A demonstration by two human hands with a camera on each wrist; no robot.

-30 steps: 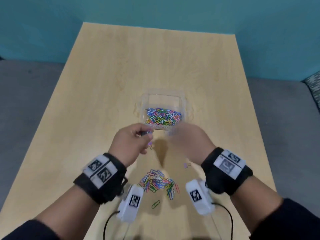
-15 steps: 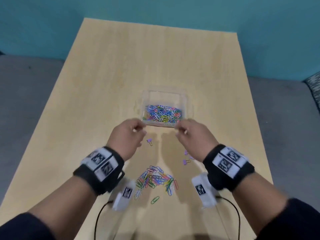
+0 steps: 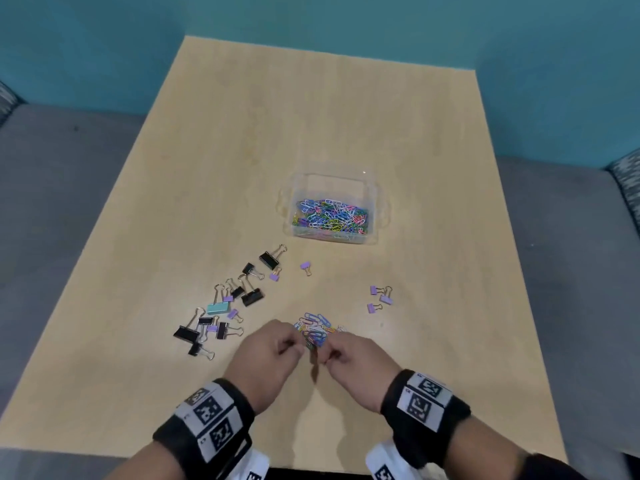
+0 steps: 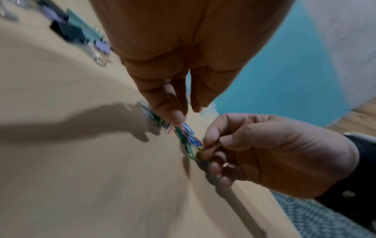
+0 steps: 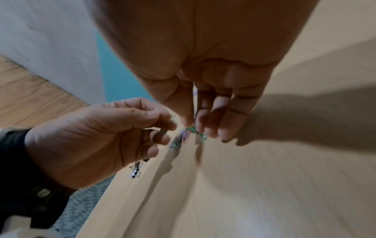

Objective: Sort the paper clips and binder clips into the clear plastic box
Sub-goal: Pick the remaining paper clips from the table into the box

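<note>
Near the front of the light wooden counter [image 3: 346, 116], both hands, left [image 3: 266, 358] and right [image 3: 356, 365], pinch the loose pile of coloured wire paper clips [image 3: 313, 329]; better to gather them tightly before lifting toward the clear plastic box [image 3: 375, 209] farther back.

A light wooden table [image 3: 242, 140] is filling the middle of the head view, its grain running away from the camera. Beyond its far edge a teal wall [image 3: 346, 19] is spanning the whole width. A grey carpeted floor [image 3: 52, 188] is lying to either side of the table. At the table's far right corner a patterned grey-and-white upholstered piece [image 3: 628, 183] is poking into view. Soft overhead light is casting blurred shadows onto the tabletop near its front edge.
</note>
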